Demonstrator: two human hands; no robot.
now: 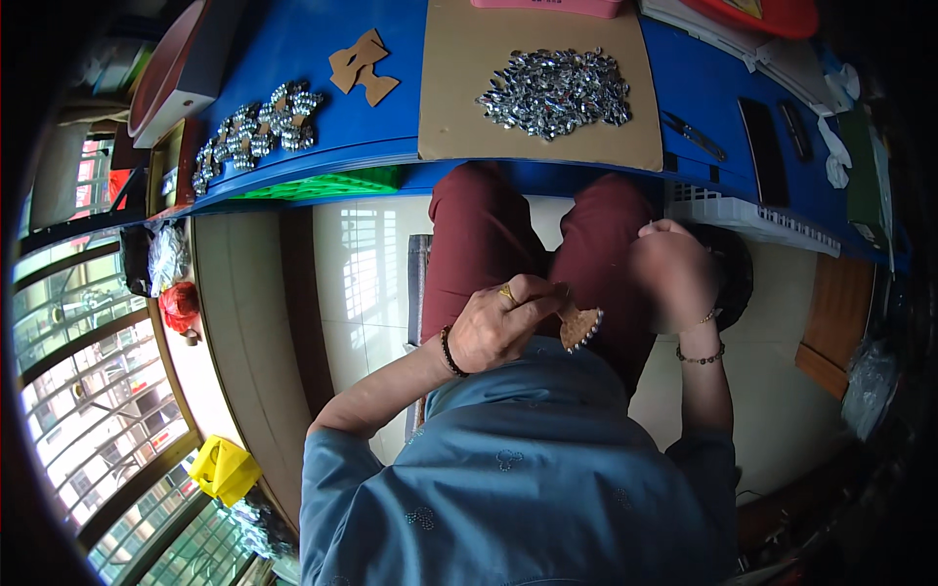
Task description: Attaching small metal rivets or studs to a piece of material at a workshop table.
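Above my lap, my left hand is closed on one end of a small brown card, whose wide edge carries a row of shiny beads. My right hand is raised over my right thigh, away from the card. Its thumb and fingertips are pinched together, but the hand is blurred and what it holds is too small to make out. On the table ahead, a pile of silvery faceted stones lies on a cardboard sheet.
Flared brown cards and silvery beaded pieces lie on the blue table at left. Small snips, a dark phone and crumpled tissue are at right. Below the tabletop sits a white plastic basket.
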